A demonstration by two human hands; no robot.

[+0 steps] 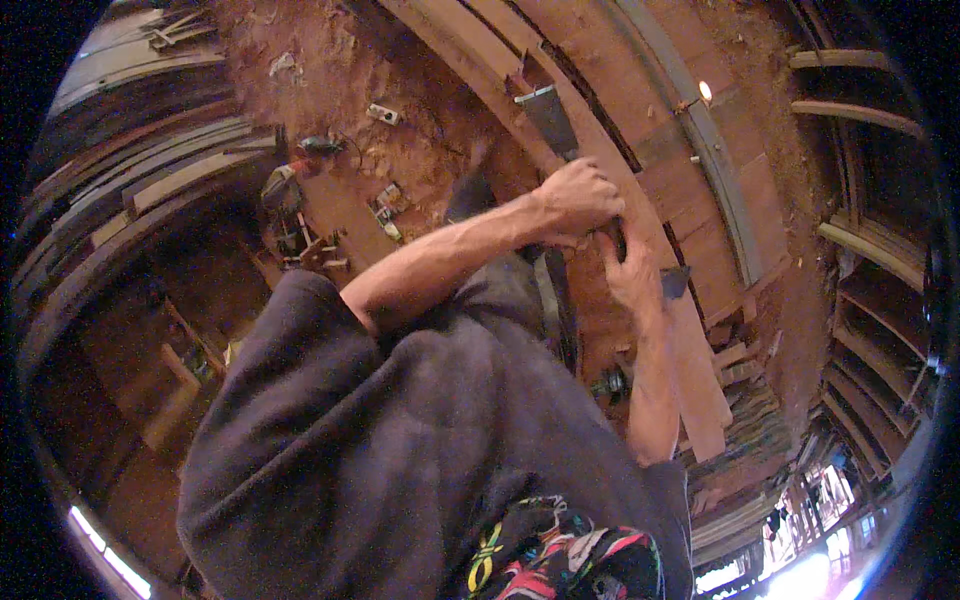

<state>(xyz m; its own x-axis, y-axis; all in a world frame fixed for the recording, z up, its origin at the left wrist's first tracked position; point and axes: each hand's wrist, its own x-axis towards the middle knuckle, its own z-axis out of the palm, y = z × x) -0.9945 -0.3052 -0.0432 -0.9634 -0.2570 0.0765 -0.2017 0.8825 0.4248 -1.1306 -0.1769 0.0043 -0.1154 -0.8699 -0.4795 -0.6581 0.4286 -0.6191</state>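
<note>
A long pale wooden board runs from the upper middle down to the right, under my hands. Closed in a fist, my left hand is low over the board's near edge. My right hand is right beside it, its fingers curled round something small and dark that I cannot make out. What the left fingers hold is hidden. Above my left hand a dark grey flat-faced piece sits against the board. Another dark piece shows just right of my right wrist.
A metal rail runs along the wooden bench beyond the board. Power tools and a white socket block lie at the left on the dusty floor. Stacked planks stand far left; timber racks line the right.
</note>
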